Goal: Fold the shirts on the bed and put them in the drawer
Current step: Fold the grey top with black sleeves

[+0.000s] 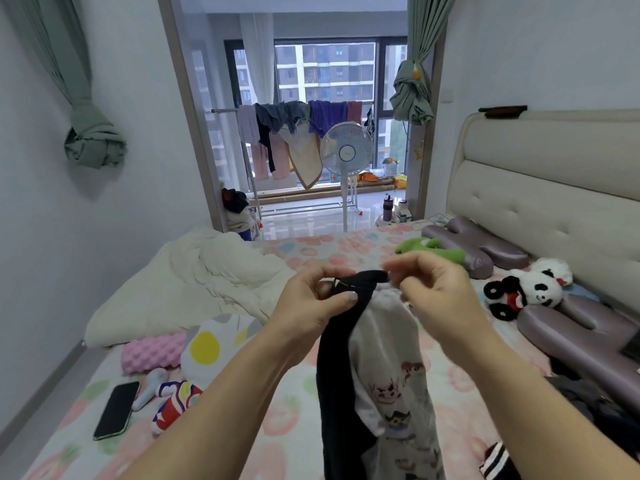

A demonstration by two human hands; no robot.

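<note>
Head view: left hand (pixel 310 301) and right hand (pixel 434 294), each grip pinched on the shirt (pixel 379 344)

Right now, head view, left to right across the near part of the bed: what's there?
phone → colourful toy → left hand → right hand → panda plush. Both hands hold the shirt by its black collar, between them.

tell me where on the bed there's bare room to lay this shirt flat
Bare sheet lies at the far middle, between the white duvet and the green plush, and nearer, between the colourful toy and the hanging shirt. The headboard side is crowded with the panda plush, purple pillows and dark clothes; the phone and pink pillow take the left edge.
</note>
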